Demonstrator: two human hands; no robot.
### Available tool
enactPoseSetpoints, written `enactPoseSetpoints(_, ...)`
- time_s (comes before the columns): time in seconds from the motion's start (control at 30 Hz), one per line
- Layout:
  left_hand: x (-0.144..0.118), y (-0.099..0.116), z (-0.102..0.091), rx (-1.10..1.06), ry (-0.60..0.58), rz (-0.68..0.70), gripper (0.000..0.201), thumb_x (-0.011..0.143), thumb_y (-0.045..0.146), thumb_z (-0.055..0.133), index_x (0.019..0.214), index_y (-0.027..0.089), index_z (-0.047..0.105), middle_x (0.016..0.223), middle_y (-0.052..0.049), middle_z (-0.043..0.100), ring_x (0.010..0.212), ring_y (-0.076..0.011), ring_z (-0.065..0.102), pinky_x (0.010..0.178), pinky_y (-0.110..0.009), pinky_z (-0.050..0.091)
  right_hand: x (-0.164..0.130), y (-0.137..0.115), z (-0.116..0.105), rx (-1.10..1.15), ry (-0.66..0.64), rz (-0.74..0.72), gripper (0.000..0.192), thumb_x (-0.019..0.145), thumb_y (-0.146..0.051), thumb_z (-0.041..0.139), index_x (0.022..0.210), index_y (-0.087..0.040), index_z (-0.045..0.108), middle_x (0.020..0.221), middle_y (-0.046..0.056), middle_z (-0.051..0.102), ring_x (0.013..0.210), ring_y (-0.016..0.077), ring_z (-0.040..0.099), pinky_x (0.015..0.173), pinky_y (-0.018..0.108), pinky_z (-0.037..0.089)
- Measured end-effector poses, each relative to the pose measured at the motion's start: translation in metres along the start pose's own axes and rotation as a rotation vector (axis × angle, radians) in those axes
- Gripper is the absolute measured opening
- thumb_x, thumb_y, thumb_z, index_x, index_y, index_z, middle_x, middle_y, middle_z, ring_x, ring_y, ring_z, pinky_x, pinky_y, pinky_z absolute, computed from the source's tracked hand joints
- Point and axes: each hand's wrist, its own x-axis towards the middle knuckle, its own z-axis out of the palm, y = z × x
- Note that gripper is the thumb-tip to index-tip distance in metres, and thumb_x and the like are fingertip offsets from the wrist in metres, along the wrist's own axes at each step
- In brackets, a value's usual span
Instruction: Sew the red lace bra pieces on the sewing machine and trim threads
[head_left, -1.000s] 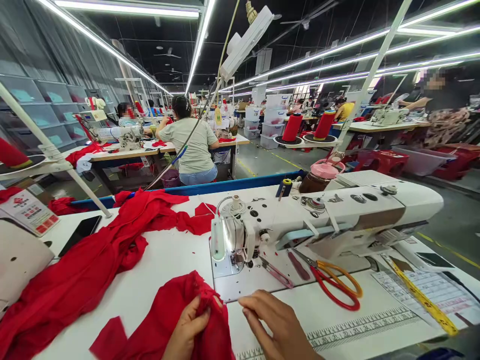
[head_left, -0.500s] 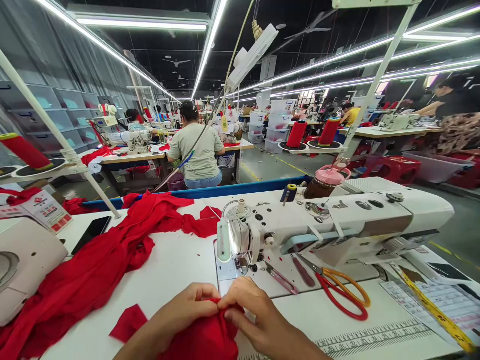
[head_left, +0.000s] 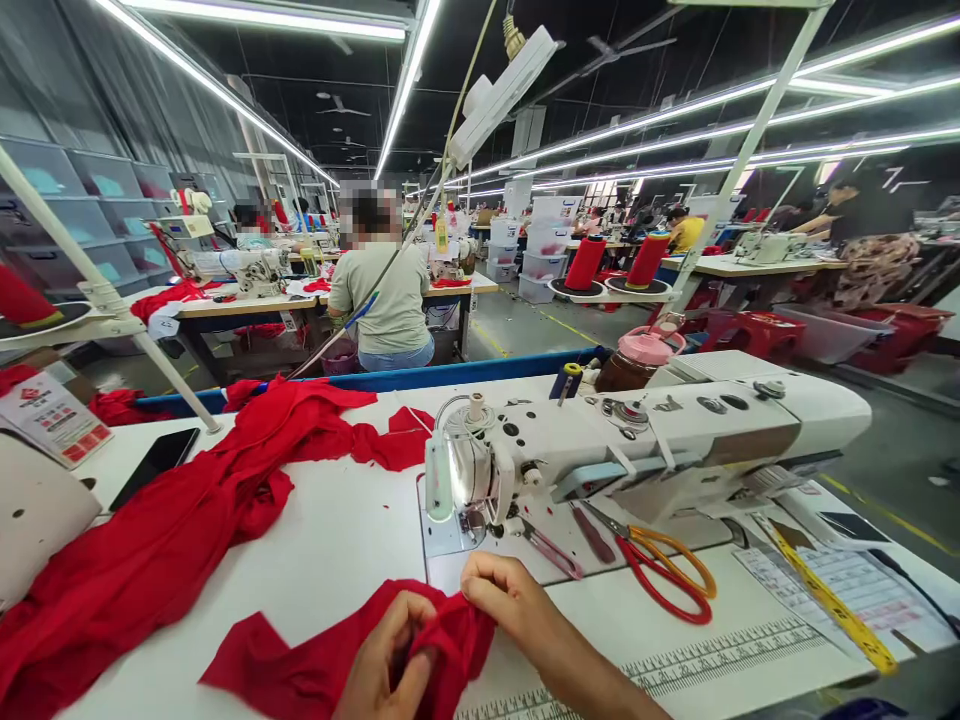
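Between my two hands, in front of the sewing machine [head_left: 660, 430], is a piece of red fabric [head_left: 330, 655]. My left hand [head_left: 394, 650] grips it low down, fingers curled into the folds. Thumb and forefinger of my right hand [head_left: 499, 595] pinch the cloth's upper edge. The fabric trails left over the white table [head_left: 330, 540]. Just beyond my right hand, the machine's needle area stands with its lamp lit. Right of that lie tweezers [head_left: 551, 550] and scissors [head_left: 671, 575] with red and orange handles.
A long heap of red fabric [head_left: 172, 530] runs along the left, beside a phone [head_left: 154, 468]. A ruler strip [head_left: 720, 655], a yellow tape measure [head_left: 832, 600] and papers lie at right. Thread cones [head_left: 585, 265] stand behind the machine. A person [head_left: 382, 290] sits at the table ahead.
My left hand has moved down and away from the right, turning and spreading the cloth. My right hand has risen slightly with its edge. The view has shifted a little.
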Motion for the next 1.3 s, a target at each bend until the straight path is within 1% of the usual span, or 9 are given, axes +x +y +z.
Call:
enactPoseSetpoints(0.13,0.011,0.008,0.001,0.003,-0.055,0.015,0.044,0.086,0.062,0.061,0.102,0.021,0.064,0.091,-0.004,0.062,0.080,-0.0189,0.058,0.074,-0.027,0.048,-0.002,0.006,-0.005,-0.026,0.066,-0.015,0.020,0.082,-0.033,0.052,0.067,-0.021,0.044,0.064,-0.005,0.038,0.063,0.0120,0.034,0.058,0.026,0.027)
enactPoseSetpoints(0.27,0.014,0.010,0.006,0.043,-0.036,-0.003,0.041,0.089,0.059,0.059,0.080,0.020,0.063,0.079,-0.001,0.055,0.072,-0.0164,0.051,0.067,-0.025,0.042,0.000,0.009,-0.004,-0.049,0.084,-0.012,0.018,0.082,-0.029,0.050,0.067,-0.021,0.043,0.064,-0.005,0.038,0.062,0.0118,0.035,0.056,0.026,0.028)
enactPoseSetpoints(0.4,0.016,0.013,0.006,-0.160,-0.097,-0.155,0.048,0.080,0.066,0.068,0.077,0.019,0.060,0.072,0.002,0.050,0.068,-0.0139,0.045,0.065,-0.024,0.038,0.001,0.012,-0.012,-0.126,0.083,-0.061,0.018,0.088,-0.032,0.053,0.074,-0.020,0.053,0.070,-0.003,0.049,0.067,0.0145,0.045,0.060,0.026,0.034)
enactPoseSetpoints(0.47,0.017,0.014,0.005,-0.233,-0.087,-0.191,0.049,0.077,0.067,0.071,0.077,0.018,0.062,0.073,0.002,0.052,0.069,-0.0141,0.046,0.068,-0.024,0.040,-0.001,0.018,-0.024,-0.302,0.184,-0.160,0.020,0.094,-0.036,0.051,0.089,-0.021,0.063,0.085,0.002,0.059,0.081,0.0189,0.054,0.067,0.029,0.040)
enactPoseSetpoints(0.6,0.017,0.008,0.005,-0.359,-0.024,-0.255,0.050,0.072,0.066,0.076,0.080,0.018,0.066,0.076,0.001,0.056,0.073,-0.0152,0.051,0.072,-0.026,0.043,-0.007,0.041,-0.061,-1.052,0.536,-0.391,0.028,0.101,-0.029,0.042,0.106,-0.022,0.068,0.101,0.009,0.065,0.095,0.0269,0.058,0.087,0.044,0.044)
enactPoseSetpoints(0.7,0.017,0.000,0.008,-0.439,-0.008,-0.306,0.051,0.069,0.067,0.078,0.081,0.018,0.068,0.078,-0.001,0.060,0.075,-0.0170,0.054,0.073,-0.027,0.045,-0.005,0.060,-0.083,-1.355,0.620,-0.397,0.025,0.099,-0.026,0.047,0.112,-0.020,0.068,0.102,0.010,0.066,0.098,0.0291,0.060,0.090,0.046,0.047)
enactPoseSetpoints(1.0,0.019,-0.009,0.009,-0.417,0.039,-0.291,0.052,0.069,0.066,0.080,0.083,0.016,0.072,0.073,0.000,0.058,0.068,-0.0125,0.050,0.065,-0.023,0.042,-0.022,0.069,-0.083,-1.330,0.620,-0.352,0.035,0.096,-0.006,0.028,0.098,-0.017,0.061,0.089,0.013,0.067,0.085,0.0276,0.066,0.072,0.038,0.050)
enactPoseSetpoints(1.17,0.021,-0.007,0.012,-0.419,0.037,-0.275,0.050,0.069,0.062,0.082,0.087,0.016,0.075,0.075,-0.001,0.063,0.070,-0.0138,0.054,0.069,-0.024,0.045,-0.052,0.027,-0.045,-0.746,0.222,-0.228,0.027,0.108,-0.039,0.030,0.090,-0.026,0.045,0.070,-0.003,0.059,0.059,0.0155,0.056,0.057,0.026,0.042)
enactPoseSetpoints(1.3,0.022,0.005,0.016,-0.414,0.014,-0.217,0.047,0.070,0.061,0.083,0.085,0.017,0.077,0.076,-0.002,0.067,0.072,-0.0159,0.058,0.076,-0.027,0.049,-0.047,0.003,-0.020,-0.820,0.102,-0.275,0.024,0.104,-0.042,0.042,0.086,-0.026,0.044,0.076,-0.003,0.063,0.065,0.0160,0.057,0.061,0.026,0.039)
